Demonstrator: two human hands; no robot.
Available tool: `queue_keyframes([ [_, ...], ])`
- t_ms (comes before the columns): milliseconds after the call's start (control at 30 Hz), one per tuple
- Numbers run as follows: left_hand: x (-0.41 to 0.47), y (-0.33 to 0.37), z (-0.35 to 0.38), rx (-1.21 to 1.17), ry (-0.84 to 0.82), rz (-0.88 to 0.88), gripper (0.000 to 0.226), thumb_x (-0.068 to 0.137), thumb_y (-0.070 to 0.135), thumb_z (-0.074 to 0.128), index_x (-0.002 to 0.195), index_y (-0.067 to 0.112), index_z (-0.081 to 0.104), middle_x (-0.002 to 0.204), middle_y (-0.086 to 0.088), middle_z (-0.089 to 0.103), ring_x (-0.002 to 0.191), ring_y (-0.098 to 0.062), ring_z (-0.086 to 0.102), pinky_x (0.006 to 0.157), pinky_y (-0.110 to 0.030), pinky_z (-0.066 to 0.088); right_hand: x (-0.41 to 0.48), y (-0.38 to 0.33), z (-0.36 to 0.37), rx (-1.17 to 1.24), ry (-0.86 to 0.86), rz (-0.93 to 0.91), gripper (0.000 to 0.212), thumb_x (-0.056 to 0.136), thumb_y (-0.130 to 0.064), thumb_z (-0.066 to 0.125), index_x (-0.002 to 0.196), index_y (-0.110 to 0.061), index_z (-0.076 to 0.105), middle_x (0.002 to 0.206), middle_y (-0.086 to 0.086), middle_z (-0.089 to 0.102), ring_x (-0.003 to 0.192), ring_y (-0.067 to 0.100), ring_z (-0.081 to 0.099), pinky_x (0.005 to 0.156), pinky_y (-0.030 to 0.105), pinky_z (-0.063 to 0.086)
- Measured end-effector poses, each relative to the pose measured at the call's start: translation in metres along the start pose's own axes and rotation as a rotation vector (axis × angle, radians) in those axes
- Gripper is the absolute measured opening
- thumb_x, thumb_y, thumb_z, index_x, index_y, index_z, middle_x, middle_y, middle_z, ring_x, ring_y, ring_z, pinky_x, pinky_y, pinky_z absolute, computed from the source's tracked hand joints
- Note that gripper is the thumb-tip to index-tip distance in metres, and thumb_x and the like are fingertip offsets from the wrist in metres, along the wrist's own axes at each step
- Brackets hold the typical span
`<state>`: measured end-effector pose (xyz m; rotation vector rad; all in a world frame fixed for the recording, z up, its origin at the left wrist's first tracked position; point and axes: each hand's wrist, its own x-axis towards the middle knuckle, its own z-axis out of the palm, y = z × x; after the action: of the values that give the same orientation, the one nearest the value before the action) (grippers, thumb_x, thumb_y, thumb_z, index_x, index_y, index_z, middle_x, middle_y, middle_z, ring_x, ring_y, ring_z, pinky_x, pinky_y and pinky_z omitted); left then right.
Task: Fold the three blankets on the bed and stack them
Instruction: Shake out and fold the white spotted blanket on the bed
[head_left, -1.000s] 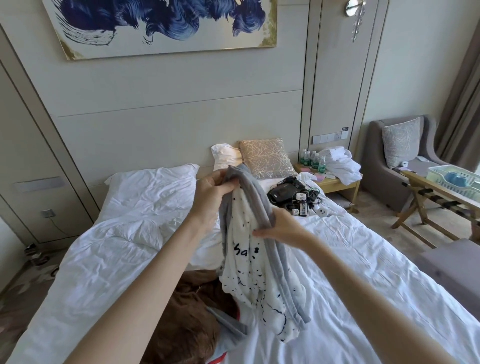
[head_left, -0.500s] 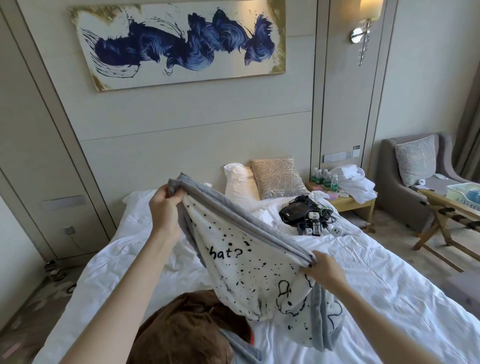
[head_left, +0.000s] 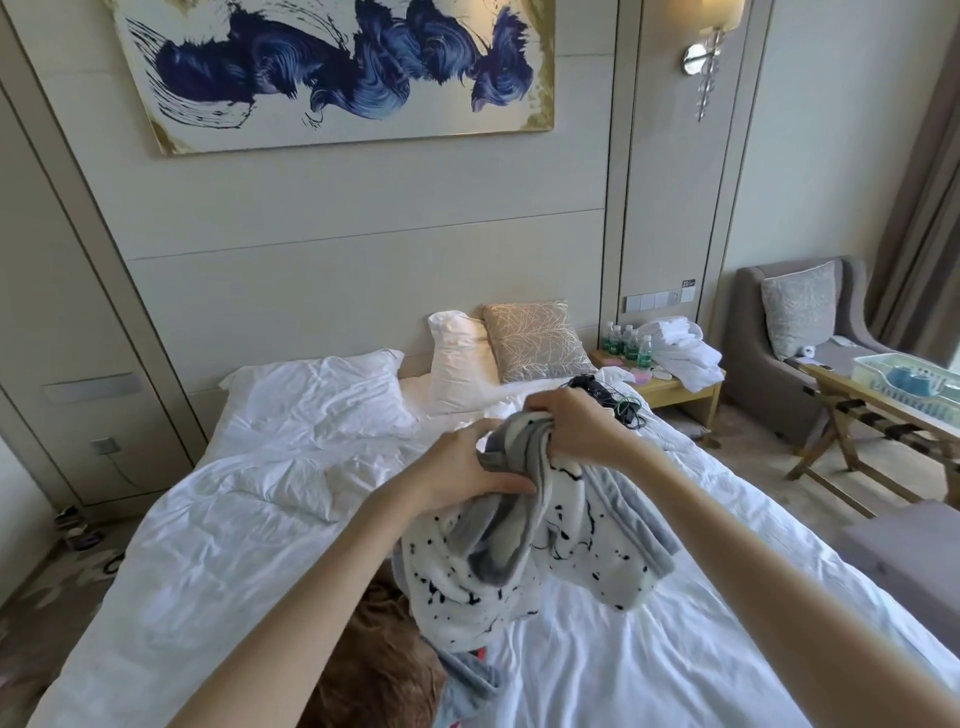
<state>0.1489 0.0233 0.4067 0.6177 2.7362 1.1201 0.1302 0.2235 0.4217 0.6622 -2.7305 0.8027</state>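
Currently you are folding the spotted blanket (head_left: 519, 566): left hand (head_left: 467, 473) and right hand (head_left: 576, 426) both clutch its bunched edge. Next, flatten it on the bed (head_left: 234, 519).

No word, number or brand can be read anywhere. The white fleece blanket with grey border (head_left: 519, 587), bunched in the middle of the frame, shows only black blots and thin scribbled lines that form no legible letters. The small black plate (head_left: 688, 283) above the wall switches at centre right and the green labels on the clear plastic water bottles (head_left: 631, 345) below it are too small to read.
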Motion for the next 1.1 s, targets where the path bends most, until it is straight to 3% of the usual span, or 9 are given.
queue_keyframes([
  [100, 0.003, 0.000, 0.003, 0.124, 0.111, 0.029, 0.030, 0.067, 0.049, 0.072, 0.078, 0.022, 0.069, 0.078, 0.002, 0.070, 0.077, -0.016, 0.066, 0.068, -0.035, 0.054, -0.001, -0.011, -0.009, 0.105, -0.007, -0.021, 0.026, 0.070, 0.007, 0.059, 0.070, -0.018, 0.057, 0.060, -0.011, 0.054, 0.056, 0.008, 0.048, 0.051, 0.022, 0.037],
  [200, -0.001, -0.002, -0.001, 0.112, 0.346, 0.042, 0.029, 0.067, 0.050, 0.061, 0.053, 0.027, 0.051, 0.054, 0.010, 0.055, 0.054, -0.007, 0.051, 0.051, -0.027, 0.035, -0.010, -0.008, -0.010, 0.348, -0.117, 0.067, 0.017, 0.071, -0.007, 0.078, 0.072, -0.014, 0.062, 0.061, -0.010, 0.058, 0.056, 0.004, 0.049, 0.055, 0.018, 0.037],
  [300, 0.000, 0.000, -0.005, 0.019, 0.513, -0.007, 0.029, 0.067, 0.045, 0.058, 0.050, 0.024, 0.047, 0.051, 0.007, 0.054, 0.056, -0.018, 0.053, 0.051, -0.027, 0.033, -0.023, 0.006, -0.003, 0.529, -0.261, 0.218, 0.020, 0.072, -0.024, 0.084, 0.080, -0.014, 0.070, 0.074, -0.005, 0.071, 0.066, 0.006, 0.062, 0.062, 0.018, 0.047],
  [400, 0.003, -0.018, -0.023, -0.152, 0.722, -0.140, 0.035, 0.081, 0.026, 0.062, 0.050, 0.021, 0.048, 0.070, -0.017, 0.067, 0.079, -0.038, 0.062, 0.063, -0.032, 0.037, -0.041, 0.031, 0.007, 0.545, -0.342, 0.324, 0.024, 0.069, -0.030, 0.085, 0.079, -0.014, 0.071, 0.078, 0.003, 0.072, 0.072, 0.018, 0.067, 0.062, 0.025, 0.051],
  [533, -0.001, -0.047, -0.050, -0.234, 0.820, -0.262, 0.038, 0.087, 0.013, 0.059, 0.052, 0.017, 0.046, 0.056, -0.002, 0.051, 0.067, -0.025, 0.049, 0.064, -0.032, 0.036, -0.056, 0.055, 0.010, 0.659, -0.352, 0.433, 0.009, 0.076, -0.023, 0.081, 0.074, -0.017, 0.074, 0.078, 0.005, 0.073, 0.073, 0.017, 0.069, 0.062, 0.023, 0.054],
  [633, -0.002, -0.057, -0.054, -0.202, 0.861, -0.308, 0.036, 0.088, 0.015, 0.058, 0.054, 0.017, 0.047, 0.060, -0.003, 0.051, 0.067, -0.024, 0.047, 0.064, -0.033, 0.038, -0.052, 0.060, 0.013, 0.502, -0.383, 0.483, 0.029, 0.072, -0.016, 0.082, 0.090, 0.004, 0.069, 0.089, 0.016, 0.070, 0.082, 0.027, 0.066, 0.077, 0.036, 0.051],
  [733, -0.006, -0.069, -0.056, -0.188, 0.894, -0.344, 0.034, 0.089, 0.016, 0.057, 0.057, 0.015, 0.048, 0.062, -0.005, 0.053, 0.069, -0.027, 0.050, 0.060, -0.032, 0.036, -0.053, 0.069, 0.018, 0.382, -0.332, 0.533, 0.018, 0.069, -0.006, 0.080, 0.067, -0.006, 0.062, 0.070, 0.006, 0.064, 0.071, 0.024, 0.059, 0.062, 0.027, 0.045],
  [967, -0.020, -0.100, -0.045, 0.054, 0.781, -0.405, 0.025, 0.087, 0.023, 0.060, 0.064, 0.012, 0.057, 0.065, -0.004, 0.059, 0.065, -0.026, 0.052, 0.052, -0.031, 0.032, -0.064, 0.089, 0.035, -0.438, 0.287, 0.621, 0.008, 0.083, -0.005, 0.053, 0.079, -0.011, 0.053, 0.076, 0.008, 0.061, 0.069, 0.028, 0.058, 0.053, 0.029, 0.030],
  [1100, -0.025, -0.128, -0.040, 0.148, 0.728, -0.458, 0.025, 0.090, 0.025, 0.060, 0.072, 0.008, 0.061, 0.064, -0.004, 0.056, 0.065, -0.028, 0.052, 0.055, -0.033, 0.036, -0.070, 0.108, 0.036, -0.160, -0.014, 0.797, 0.009, 0.080, -0.002, 0.056, 0.084, -0.007, 0.062, 0.081, 0.008, 0.060, 0.080, 0.026, 0.058, 0.062, 0.031, 0.046],
])
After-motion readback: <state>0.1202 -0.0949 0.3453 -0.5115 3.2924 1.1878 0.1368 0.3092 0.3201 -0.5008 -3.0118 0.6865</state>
